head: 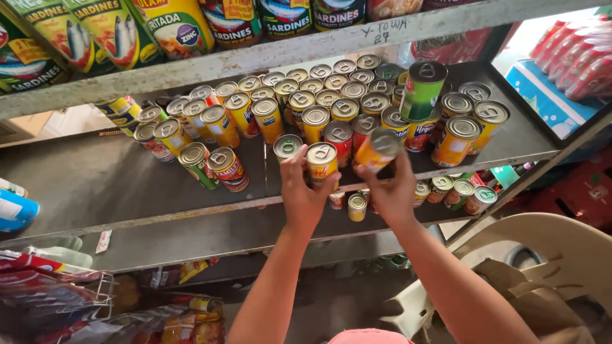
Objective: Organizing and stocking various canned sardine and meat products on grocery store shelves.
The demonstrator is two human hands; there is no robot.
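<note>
Head view, stocking cans on a shelf (127,185). Left fingers (294,167) curl round an upright yellow can (322,162) at the shelf's front edge; right fingers (401,167) grip a tilted orange can (377,148), lifted just clear of the shelf. Both cans are small, with silver pull-tab lids. Beyond the fingers, rows of cans already stand packed; left of them the shelf lies bare, so much appears unfilled.
</note>
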